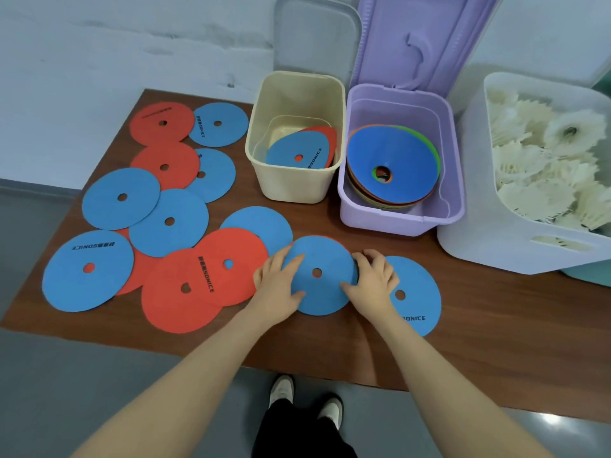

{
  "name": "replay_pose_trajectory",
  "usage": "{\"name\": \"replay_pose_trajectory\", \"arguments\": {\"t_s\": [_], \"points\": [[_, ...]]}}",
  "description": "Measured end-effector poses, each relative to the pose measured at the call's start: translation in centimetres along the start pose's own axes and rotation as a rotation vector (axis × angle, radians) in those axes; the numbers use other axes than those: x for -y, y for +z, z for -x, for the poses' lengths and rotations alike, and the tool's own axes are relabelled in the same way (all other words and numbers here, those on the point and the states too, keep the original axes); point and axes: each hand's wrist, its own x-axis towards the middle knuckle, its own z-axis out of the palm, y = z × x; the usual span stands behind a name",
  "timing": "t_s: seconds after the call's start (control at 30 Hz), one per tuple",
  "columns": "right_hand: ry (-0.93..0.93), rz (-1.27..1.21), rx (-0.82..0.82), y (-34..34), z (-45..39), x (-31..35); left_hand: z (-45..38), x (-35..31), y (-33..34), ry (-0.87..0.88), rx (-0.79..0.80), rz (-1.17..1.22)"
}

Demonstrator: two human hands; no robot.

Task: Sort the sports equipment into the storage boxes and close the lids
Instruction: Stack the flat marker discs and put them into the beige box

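The brown table [330, 352] is still holding many flat discs, so lots is waiting; the purple box [396, 223] and cream box [294, 186] are sitting open, partly filled; the left hand [277, 285] and right hand [373, 279] are pinching one blue disc [319, 292] by its edges near the front.

Your left hand [277, 285] and right hand [373, 279] cover both edges of the blue disc [319, 276]. The white box [515, 239] and the purple lid [420, 38] are cropped by the frame. Discs beneath the stack in the purple box [400, 213] stay hidden.
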Motion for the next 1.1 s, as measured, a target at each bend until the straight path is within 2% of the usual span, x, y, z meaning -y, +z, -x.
{"name": "replay_pose_trajectory", "arguments": {"t_s": [0.1,0.23,0.47,0.6,0.77,0.9,1.0,1.1], "points": [[0.012,-0.083,0.001,-0.3,0.0,0.2,-0.1,-0.4,-0.1,0.004,-0.026,0.04],[-0.007,-0.157,-0.026,0.1,0.9,0.5,-1.0,-0.4,-0.1,-0.052,-0.028,-0.109],[-0.112,-0.259,-0.095,0.9,2.0,0.7,-2.3,-0.1,0.0,0.029,-0.048,-0.175],[-0.142,-0.402,-0.109,0.5,3.0,0.1,-1.8,0.2,-0.7,0.115,-0.079,-0.081],[-0.169,-0.496,-0.202,-2.4,3.1,-1.3,-1.3,-0.9,-0.6,0.272,-0.128,0.041],[-0.136,-0.485,-0.299,-4.6,3.3,-3.8,-1.7,-5.2,-0.1,0.318,-0.149,-0.005],[-0.045,-0.454,-0.37,-5.9,4.0,-6.7,-2.2,-8.6,0.9,0.377,-0.086,-0.039],[0.065,-0.327,-0.317,-6.4,4.1,-9.1,-2.9,-11.2,2.4,0.34,0.027,-0.098]]}}
